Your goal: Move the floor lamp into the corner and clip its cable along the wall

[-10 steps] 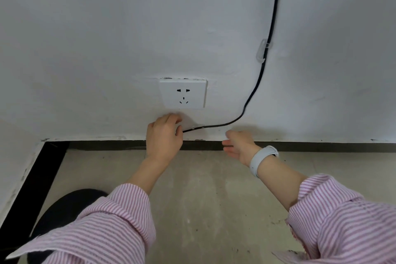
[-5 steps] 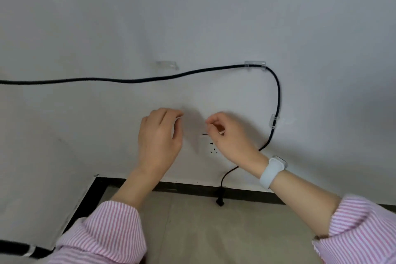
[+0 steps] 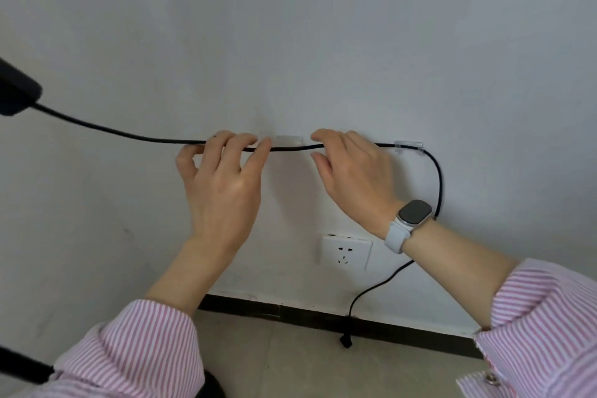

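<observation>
Both hands pinch the black cable (image 3: 287, 148) against the wall: the left hand (image 3: 223, 181) and right hand (image 3: 352, 178) flank a clear clip (image 3: 289, 139), fingers closed on the cord. Half a second earlier, neither hand gripped it. Forearms angle upward, palms facing the wall, above the socket (image 3: 345, 252).

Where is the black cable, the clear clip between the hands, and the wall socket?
black cable (image 3: 290, 148), head view, stretch between the hands.
clear clip (image 3: 289, 139), head view, its middle.
wall socket (image 3: 345, 252), head view, plate's middle.
</observation>
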Action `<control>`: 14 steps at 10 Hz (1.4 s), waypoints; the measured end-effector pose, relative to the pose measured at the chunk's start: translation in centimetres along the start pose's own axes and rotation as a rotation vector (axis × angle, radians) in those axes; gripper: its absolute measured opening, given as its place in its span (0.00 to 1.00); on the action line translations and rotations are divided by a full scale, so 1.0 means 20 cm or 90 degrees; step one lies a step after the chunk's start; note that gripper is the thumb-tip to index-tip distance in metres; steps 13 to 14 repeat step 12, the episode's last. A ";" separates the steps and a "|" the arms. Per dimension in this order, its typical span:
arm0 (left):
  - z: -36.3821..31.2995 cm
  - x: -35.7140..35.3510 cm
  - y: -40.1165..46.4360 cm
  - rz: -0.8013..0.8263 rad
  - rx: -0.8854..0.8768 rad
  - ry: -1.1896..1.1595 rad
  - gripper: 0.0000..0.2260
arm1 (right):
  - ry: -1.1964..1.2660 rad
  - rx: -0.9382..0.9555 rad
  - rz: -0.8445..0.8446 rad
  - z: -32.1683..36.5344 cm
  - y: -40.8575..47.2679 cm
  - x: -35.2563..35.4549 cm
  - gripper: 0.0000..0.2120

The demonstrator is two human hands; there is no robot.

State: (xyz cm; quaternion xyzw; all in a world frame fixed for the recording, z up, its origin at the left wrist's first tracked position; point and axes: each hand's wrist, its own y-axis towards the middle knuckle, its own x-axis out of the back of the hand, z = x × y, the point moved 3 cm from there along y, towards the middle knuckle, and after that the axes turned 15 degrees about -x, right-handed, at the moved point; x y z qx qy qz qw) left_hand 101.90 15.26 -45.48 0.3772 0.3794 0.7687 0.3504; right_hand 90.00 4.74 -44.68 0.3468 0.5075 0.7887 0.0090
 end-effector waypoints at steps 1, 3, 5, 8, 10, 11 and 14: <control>0.04 -0.03 0.03 0.012 0.020 0.003 0.16 | -0.074 0.003 -0.019 0.00 0.04 -0.02 0.02; 0.10 -0.14 0.11 0.079 0.051 0.010 0.11 | -0.112 0.011 -0.047 -0.02 0.10 -0.05 0.06; 0.11 -0.15 0.06 0.060 0.052 0.030 0.11 | -0.111 0.054 -0.060 0.01 0.10 -0.07 0.05; 0.06 -0.16 0.02 0.093 0.013 0.037 0.10 | -0.134 0.065 -0.004 -0.03 0.04 -0.07 0.08; -0.09 -0.16 -0.03 0.142 0.007 -0.042 0.17 | -0.061 0.065 0.059 -0.07 -0.01 -0.04 0.16; -0.15 -0.18 -0.01 0.168 0.006 -0.074 0.20 | 0.017 0.027 0.100 -0.09 -0.01 0.01 0.17; -0.22 -0.22 -0.01 0.215 0.045 -0.085 0.26 | 0.190 -0.086 0.124 -0.12 0.01 0.08 0.16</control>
